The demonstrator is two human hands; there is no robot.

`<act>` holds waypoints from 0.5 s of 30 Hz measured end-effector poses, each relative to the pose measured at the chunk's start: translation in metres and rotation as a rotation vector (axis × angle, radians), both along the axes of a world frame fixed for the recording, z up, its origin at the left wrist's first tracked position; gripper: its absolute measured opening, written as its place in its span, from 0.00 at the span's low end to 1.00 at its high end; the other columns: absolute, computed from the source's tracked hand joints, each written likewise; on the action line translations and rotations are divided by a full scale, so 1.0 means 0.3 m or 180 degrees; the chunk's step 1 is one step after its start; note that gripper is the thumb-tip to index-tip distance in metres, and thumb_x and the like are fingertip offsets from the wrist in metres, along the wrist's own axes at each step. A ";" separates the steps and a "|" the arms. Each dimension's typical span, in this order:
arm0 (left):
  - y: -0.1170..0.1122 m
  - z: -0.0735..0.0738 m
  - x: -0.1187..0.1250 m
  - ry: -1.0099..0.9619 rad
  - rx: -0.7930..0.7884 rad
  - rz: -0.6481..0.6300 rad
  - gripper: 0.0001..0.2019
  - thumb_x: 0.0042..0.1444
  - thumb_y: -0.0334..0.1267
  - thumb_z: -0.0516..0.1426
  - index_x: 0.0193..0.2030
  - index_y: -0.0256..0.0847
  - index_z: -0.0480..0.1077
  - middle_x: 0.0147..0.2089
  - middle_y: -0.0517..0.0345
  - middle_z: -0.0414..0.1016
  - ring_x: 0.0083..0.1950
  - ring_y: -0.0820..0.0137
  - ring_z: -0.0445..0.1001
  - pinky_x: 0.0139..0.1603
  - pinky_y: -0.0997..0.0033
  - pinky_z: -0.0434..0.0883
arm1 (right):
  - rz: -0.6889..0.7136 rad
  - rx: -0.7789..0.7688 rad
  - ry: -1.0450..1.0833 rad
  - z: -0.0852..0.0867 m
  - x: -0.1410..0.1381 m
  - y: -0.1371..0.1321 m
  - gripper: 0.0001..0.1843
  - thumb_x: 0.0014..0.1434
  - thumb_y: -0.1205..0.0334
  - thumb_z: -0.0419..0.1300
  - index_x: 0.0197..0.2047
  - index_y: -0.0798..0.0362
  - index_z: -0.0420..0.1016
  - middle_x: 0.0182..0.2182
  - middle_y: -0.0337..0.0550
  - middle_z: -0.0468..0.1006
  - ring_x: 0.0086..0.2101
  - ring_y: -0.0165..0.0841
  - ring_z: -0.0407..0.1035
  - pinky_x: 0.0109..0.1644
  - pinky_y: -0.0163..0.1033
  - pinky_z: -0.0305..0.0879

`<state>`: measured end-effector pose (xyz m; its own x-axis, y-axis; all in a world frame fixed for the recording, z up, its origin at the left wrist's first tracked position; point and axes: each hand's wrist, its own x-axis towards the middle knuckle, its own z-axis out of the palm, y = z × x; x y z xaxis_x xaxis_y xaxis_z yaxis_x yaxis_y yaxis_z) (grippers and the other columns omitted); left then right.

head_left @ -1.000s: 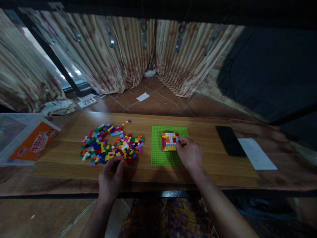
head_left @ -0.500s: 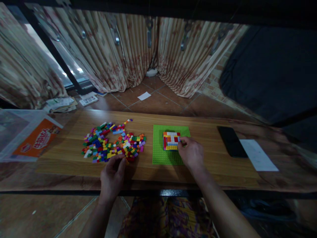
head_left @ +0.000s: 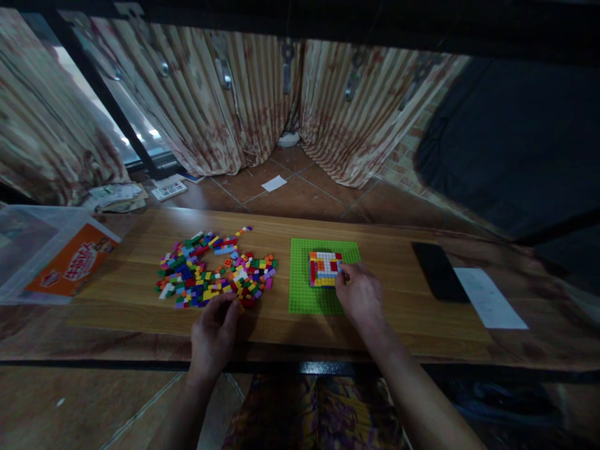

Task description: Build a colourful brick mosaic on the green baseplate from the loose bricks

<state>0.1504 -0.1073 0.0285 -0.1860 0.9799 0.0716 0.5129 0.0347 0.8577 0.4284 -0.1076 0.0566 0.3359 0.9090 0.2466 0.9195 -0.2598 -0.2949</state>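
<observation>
A block built of toy bricks [head_left: 326, 265], white, red, yellow and blue on top, sits on a green studded baseplate [head_left: 300, 300]. At its right edge is my right hand [head_left: 360, 294], thumb and forefinger closed together against the side. Whatever lies between those fingertips is too small to make out. My left hand [head_left: 213, 328] rests at the near edge of a pile of loose toy bricks [head_left: 215, 269] in many colours. Its thumb and forefinger are pinched, with a bit of orange beside the tips; what they hold is unclear.
A clear plastic box [head_left: 47, 219] with an orange label stands at the left end of the wooden board [head_left: 394, 325]. To the right lie a black phone [head_left: 439, 272] and a white sheet of paper [head_left: 490, 299]. Curtains [head_left: 244, 106] hang behind.
My right hand has shifted very slightly at the block's right edge. My left hand stays pinched by the pile. The whole view has tilted a little.
</observation>
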 end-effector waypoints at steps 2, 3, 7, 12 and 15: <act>0.000 -0.003 0.000 -0.0005 -0.0013 0.0012 0.15 0.53 0.49 0.57 0.41 0.40 0.73 0.37 0.55 0.79 0.38 0.67 0.78 0.40 0.70 0.75 | 0.0011 0.0000 -0.0085 -0.002 -0.004 0.005 0.13 0.58 0.69 0.53 0.39 0.56 0.80 0.34 0.49 0.78 0.33 0.36 0.71 0.39 0.39 0.63; -0.001 -0.003 0.000 -0.0006 -0.0017 0.0028 0.15 0.53 0.49 0.57 0.41 0.40 0.73 0.37 0.55 0.79 0.38 0.67 0.78 0.40 0.70 0.75 | 0.0042 0.0016 -0.0113 -0.002 -0.005 0.008 0.13 0.58 0.70 0.53 0.38 0.56 0.80 0.34 0.49 0.78 0.33 0.36 0.71 0.39 0.39 0.63; -0.002 0.006 0.006 -0.0052 -0.0056 0.0045 0.15 0.52 0.48 0.58 0.39 0.40 0.73 0.36 0.56 0.79 0.38 0.67 0.78 0.39 0.71 0.75 | 0.0183 0.0159 -0.0078 -0.007 -0.004 0.012 0.13 0.59 0.70 0.52 0.34 0.56 0.79 0.32 0.49 0.77 0.34 0.36 0.70 0.40 0.39 0.64; -0.003 0.020 0.012 -0.0066 -0.0030 0.0023 0.14 0.52 0.48 0.57 0.39 0.41 0.73 0.36 0.56 0.79 0.38 0.67 0.78 0.39 0.71 0.75 | 0.0320 0.0483 0.0275 -0.027 0.005 -0.008 0.16 0.62 0.67 0.49 0.35 0.56 0.79 0.32 0.49 0.76 0.33 0.36 0.69 0.41 0.40 0.65; -0.002 0.019 0.012 -0.0083 -0.0044 -0.0006 0.14 0.52 0.48 0.58 0.40 0.41 0.73 0.34 0.57 0.79 0.36 0.68 0.78 0.37 0.72 0.75 | 0.0431 0.0632 0.0551 -0.037 0.014 -0.020 0.17 0.63 0.65 0.48 0.37 0.56 0.79 0.33 0.49 0.76 0.34 0.36 0.69 0.42 0.41 0.65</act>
<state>0.1539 -0.1080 0.0341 -0.1859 0.9811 0.0531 0.4905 0.0459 0.8702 0.4327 -0.1136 0.0454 0.2675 0.8881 0.3737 0.8734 -0.0597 -0.4832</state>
